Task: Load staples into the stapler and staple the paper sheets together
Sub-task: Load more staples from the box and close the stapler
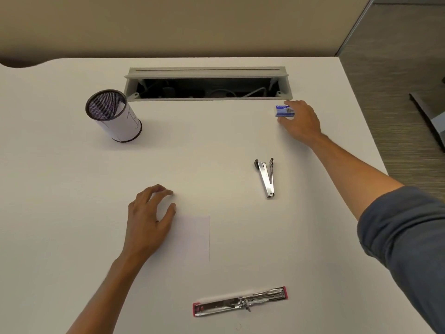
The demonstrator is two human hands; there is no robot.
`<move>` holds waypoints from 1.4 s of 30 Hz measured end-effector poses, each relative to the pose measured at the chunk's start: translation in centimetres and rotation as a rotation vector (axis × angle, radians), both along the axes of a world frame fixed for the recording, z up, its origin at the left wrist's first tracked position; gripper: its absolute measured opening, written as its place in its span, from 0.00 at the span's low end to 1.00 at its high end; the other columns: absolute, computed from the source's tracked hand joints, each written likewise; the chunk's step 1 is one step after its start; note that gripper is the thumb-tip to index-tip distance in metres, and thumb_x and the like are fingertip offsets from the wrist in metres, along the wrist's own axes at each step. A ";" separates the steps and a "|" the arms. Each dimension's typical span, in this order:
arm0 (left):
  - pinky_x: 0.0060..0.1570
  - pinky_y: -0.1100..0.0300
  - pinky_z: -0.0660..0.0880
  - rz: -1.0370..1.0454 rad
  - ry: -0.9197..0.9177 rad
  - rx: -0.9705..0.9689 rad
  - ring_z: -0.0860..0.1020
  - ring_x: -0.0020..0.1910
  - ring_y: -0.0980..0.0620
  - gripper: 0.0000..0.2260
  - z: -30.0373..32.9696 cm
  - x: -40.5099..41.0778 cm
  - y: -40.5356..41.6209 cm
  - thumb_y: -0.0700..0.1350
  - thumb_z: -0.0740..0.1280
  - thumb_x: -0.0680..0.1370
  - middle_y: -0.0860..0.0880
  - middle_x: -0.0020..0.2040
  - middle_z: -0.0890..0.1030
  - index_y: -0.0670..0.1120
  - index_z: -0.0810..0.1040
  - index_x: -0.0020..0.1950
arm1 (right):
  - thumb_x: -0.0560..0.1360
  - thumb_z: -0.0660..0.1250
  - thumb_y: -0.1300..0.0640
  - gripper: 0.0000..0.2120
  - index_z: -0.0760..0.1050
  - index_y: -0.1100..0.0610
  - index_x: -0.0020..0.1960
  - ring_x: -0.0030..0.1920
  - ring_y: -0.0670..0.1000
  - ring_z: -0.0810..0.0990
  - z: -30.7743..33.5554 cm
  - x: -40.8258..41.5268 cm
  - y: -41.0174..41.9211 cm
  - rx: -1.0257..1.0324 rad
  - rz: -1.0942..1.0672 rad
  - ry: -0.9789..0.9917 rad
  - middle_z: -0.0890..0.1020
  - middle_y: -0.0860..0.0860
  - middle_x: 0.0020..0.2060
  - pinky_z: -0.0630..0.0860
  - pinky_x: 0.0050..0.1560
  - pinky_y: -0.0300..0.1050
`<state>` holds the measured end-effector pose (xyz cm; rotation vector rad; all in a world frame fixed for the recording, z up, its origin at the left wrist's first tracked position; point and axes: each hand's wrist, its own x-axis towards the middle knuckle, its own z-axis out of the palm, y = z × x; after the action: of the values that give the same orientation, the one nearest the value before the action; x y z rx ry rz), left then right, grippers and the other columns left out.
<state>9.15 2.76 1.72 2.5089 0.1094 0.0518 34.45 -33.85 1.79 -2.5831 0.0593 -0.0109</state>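
A pink stapler (240, 302) lies swung fully open and flat near the table's front edge, its metal staple channel facing up. White paper sheets (192, 237) lie in the middle of the table. My left hand (147, 220) rests on their left part, fingers spread. At the far right, my right hand (301, 121) has its thumb and fingers around a small blue staple box (284, 111) that sits on the table. A small silver stapler (266, 177) lies slightly open between the box and the paper.
A black mesh pen cup (113, 115) wrapped in white paper stands at the back left. An open grey cable tray (207, 84) is cut into the back of the white table (72, 189). The table's right edge runs past my right forearm.
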 end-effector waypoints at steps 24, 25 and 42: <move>0.64 0.51 0.66 0.001 -0.111 -0.065 0.77 0.61 0.48 0.13 3.4 -2.7 -2.1 0.47 0.65 0.75 0.50 0.59 0.80 0.47 0.81 0.57 | 0.79 0.66 0.50 0.16 0.76 0.52 0.66 0.58 0.53 0.75 7.2 -9.7 2.6 -0.025 0.259 -0.236 0.78 0.51 0.58 0.73 0.56 0.54; 0.63 0.51 0.67 0.007 -0.125 -0.078 0.77 0.61 0.49 0.13 3.7 -2.9 -2.3 0.48 0.65 0.75 0.51 0.58 0.80 0.47 0.81 0.57 | 0.79 0.66 0.50 0.16 0.77 0.52 0.66 0.58 0.52 0.75 7.7 -10.7 2.9 -0.013 0.265 -0.251 0.78 0.51 0.57 0.73 0.56 0.53; 0.52 0.64 0.77 0.009 -0.067 -0.754 0.84 0.48 0.54 0.07 10.1 -7.5 -7.8 0.44 0.69 0.76 0.53 0.46 0.86 0.50 0.83 0.52 | 0.75 0.70 0.46 0.19 0.78 0.52 0.63 0.56 0.52 0.78 13.4 -25.9 6.6 0.184 0.436 -0.275 0.79 0.50 0.55 0.81 0.46 0.53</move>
<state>1.70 -4.99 11.80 1.7524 0.0904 0.0808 8.50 -27.28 15.20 -2.3357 -0.5754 -0.1890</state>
